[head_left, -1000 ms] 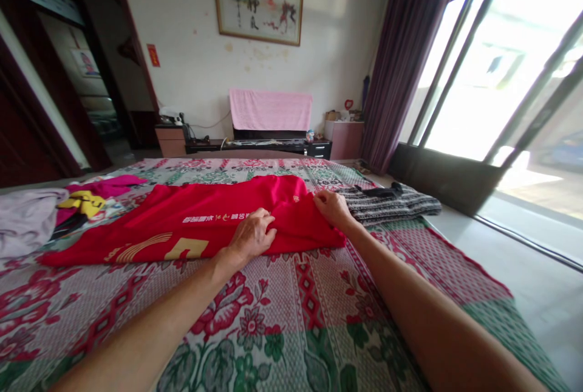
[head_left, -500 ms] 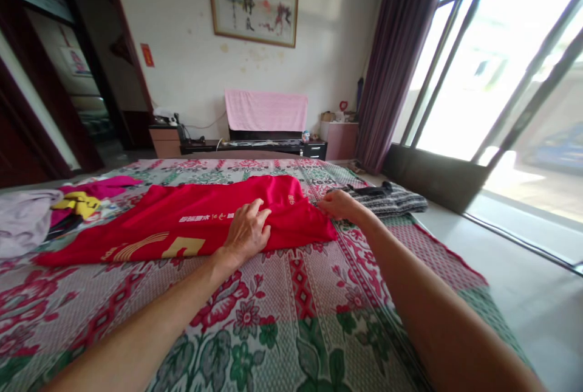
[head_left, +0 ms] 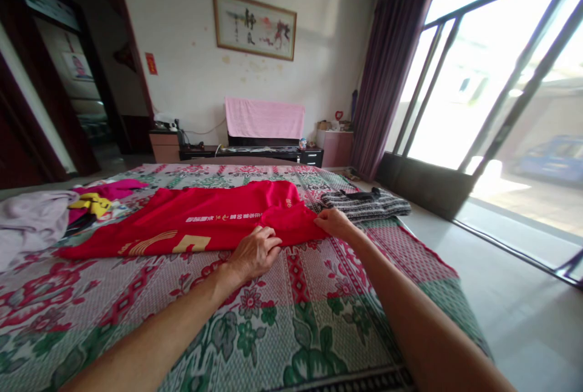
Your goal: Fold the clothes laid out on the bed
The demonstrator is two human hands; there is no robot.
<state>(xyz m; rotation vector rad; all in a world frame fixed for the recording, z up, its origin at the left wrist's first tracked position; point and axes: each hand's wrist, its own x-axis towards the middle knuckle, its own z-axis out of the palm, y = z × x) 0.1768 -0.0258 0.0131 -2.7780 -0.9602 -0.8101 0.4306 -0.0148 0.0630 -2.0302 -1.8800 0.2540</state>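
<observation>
A red T-shirt (head_left: 155, 216) with white lettering and gold print lies spread sideways on the patterned bedspread (head_left: 314, 331). My left hand (head_left: 257, 252) is at its near edge, fingers bent and closed on the cloth; the fingertips are partly hidden. At the shirt's right end, my right hand (head_left: 334, 222) pinches the tip of the sleeve (head_left: 291, 222), which lies folded over the body of the shirt. Just beyond that hand is a folded black-and-white striped garment (head_left: 368, 203).
To the left lie a pale grey garment (head_left: 34, 219), a yellow cloth (head_left: 92, 203) and a magenta one (head_left: 121, 188). Past the bed stand a low black cabinet (head_left: 268, 154) and a pink cloth (head_left: 264, 117) draped over something. Glass doors (head_left: 483, 76) are on the right.
My right hand has drawn the sleeve end slightly nearer and lower. My left hand has slid from on top of the shirt to its near edge, its fingers more curled. The view has tilted up slightly.
</observation>
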